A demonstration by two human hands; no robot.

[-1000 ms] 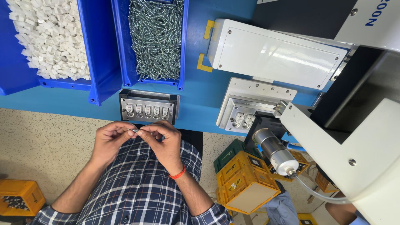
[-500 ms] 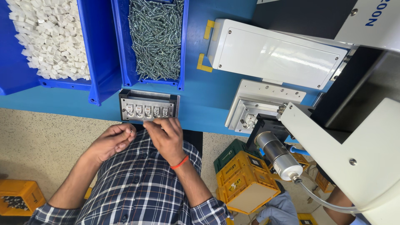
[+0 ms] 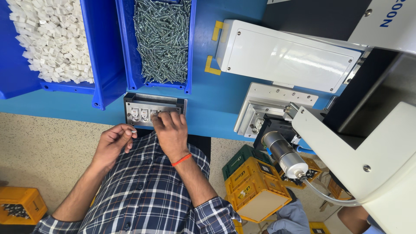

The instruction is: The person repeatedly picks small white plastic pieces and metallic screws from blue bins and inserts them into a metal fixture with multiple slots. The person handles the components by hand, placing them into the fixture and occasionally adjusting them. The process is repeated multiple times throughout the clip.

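Item, far left, on the floor: yellow crate [image 3: 17, 206] of small dark parts. Item, on the blue desk [image 3: 208, 108]: blue bin of white plastic pieces [image 3: 52, 39], heaped full. Item: left hand [image 3: 113, 142], held off the desk edge above the checked shirt, fingers [image 3: 125, 134] curled together and pinching one small white piece [image 3: 134, 131]. Item: blue bin of screws [image 3: 162, 39], beside the first bin. Item, just in front of it: metal fixture [image 3: 154, 110], a dark frame with a row of slots, white pieces seated in the left ones. Item: right hand [image 3: 171, 130], orange band at the wrist, fingertips bunched and resting on the middle slots; whether they grip anything cannot be told. Judged step: loading the fixture slot by slot, the right hand seating or pressing a piece while the left keeps one ready. The next move would call for lining the held piece squarely over a free slot, clear of the right hand. Item, right: white housing [image 3: 288, 54] and a machine with a silver motor cylinder [image 3: 286, 154], untouched.
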